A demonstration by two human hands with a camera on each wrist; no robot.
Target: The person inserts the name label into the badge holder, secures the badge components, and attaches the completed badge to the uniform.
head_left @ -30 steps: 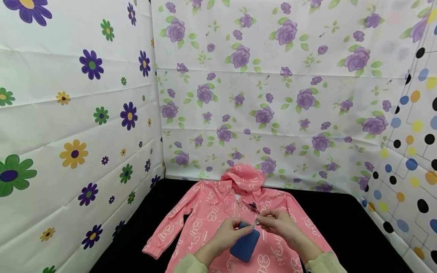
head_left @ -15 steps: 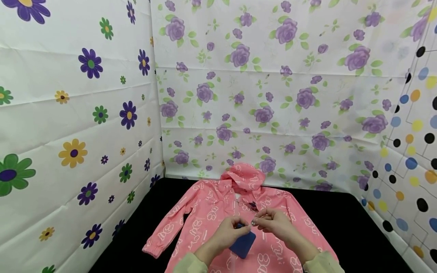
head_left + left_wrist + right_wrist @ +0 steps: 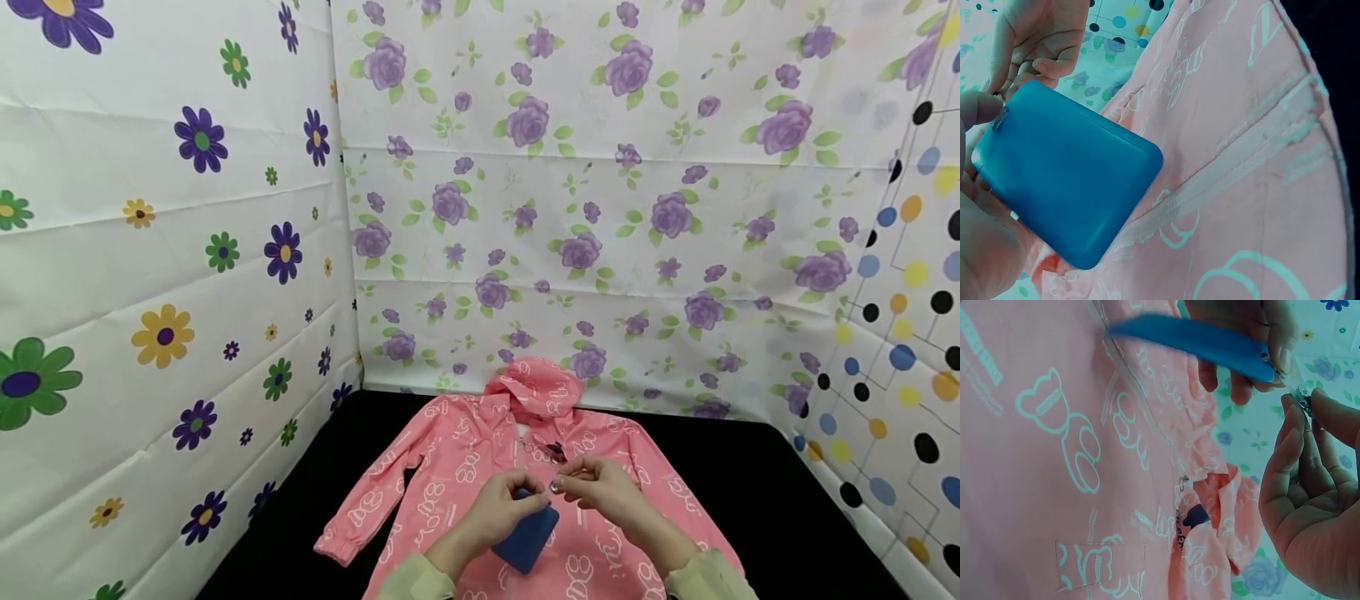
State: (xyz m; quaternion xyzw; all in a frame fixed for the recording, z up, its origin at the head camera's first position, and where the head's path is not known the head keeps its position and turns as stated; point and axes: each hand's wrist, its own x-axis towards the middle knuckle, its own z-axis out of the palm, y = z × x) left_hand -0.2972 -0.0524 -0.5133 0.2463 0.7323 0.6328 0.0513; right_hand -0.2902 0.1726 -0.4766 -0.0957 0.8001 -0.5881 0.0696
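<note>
A flat blue case with rounded corners hangs over the pink jacket. My left hand pinches it at its top corner, where a small metal fitting shows in the left wrist view. Close by, my right hand pinches a small shiny metallic piece between thumb and fingers. In the right wrist view a thin pale link runs from the case's corner to this piece; its exact form is too small to tell. The two hands' fingertips are nearly together above the middle of the jacket.
The hooded jacket, printed with white outlines, lies spread on a black table surface, hood at the back. Flower-patterned cloth walls stand behind and left; a dotted cloth wall stands right.
My right hand, with the metallic piece, has moved slightly left, closer to my left hand. The blue case has shifted a little down and left and tilts differently. The jacket lies unchanged.
</note>
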